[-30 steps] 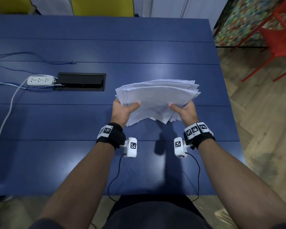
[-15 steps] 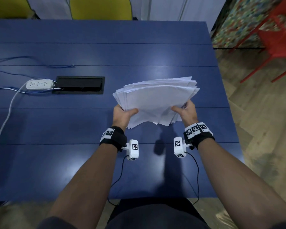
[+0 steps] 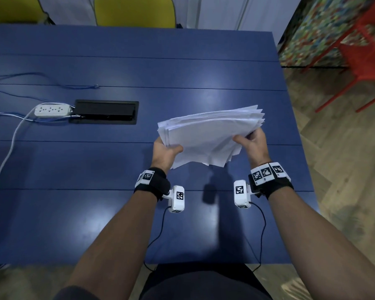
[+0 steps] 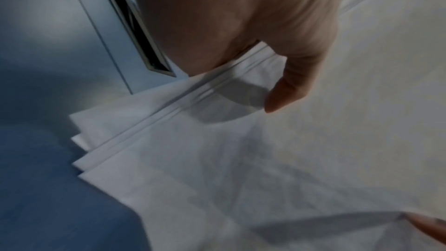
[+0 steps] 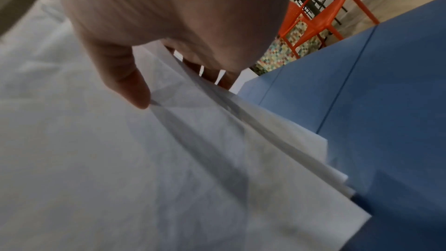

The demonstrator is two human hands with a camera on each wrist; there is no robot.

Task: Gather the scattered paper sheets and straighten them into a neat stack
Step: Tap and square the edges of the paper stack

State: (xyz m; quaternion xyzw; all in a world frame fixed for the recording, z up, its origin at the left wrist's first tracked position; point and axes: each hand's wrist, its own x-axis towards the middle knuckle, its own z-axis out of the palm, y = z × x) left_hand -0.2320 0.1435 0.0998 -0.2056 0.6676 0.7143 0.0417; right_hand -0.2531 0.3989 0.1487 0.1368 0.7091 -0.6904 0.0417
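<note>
Holding one loose bundle of paper sheets (image 3: pixel 210 137) above the blue table (image 3: pixel 117 169), both hands share the load; the sheets overlap too closely to count, though the wrist views show at least four staggered corners on each side. The left hand (image 3: pixel 165 151) takes the bundle's left edge, its grip pinching the paper with the thumb (image 4: pixel 287 91) laid on the top sheet and the fingers hidden beneath. The right hand (image 3: pixel 254 146) takes the right edge the same way, thumb (image 5: pixel 128 81) on top, fingers curled under the sheets. Both forearms reach forward, roughly parallel, each wrist wearing one black band with a white camera unit. The bundle's edges are fanned and uneven. On the table's left lie one white power strip (image 3: pixel 52 110) and one black cable hatch (image 3: pixel 105 112). Two yellow chairs (image 3: pixel 134 10) stand beyond the table and one red chair (image 3: pixel 364 50) to the right.
</note>
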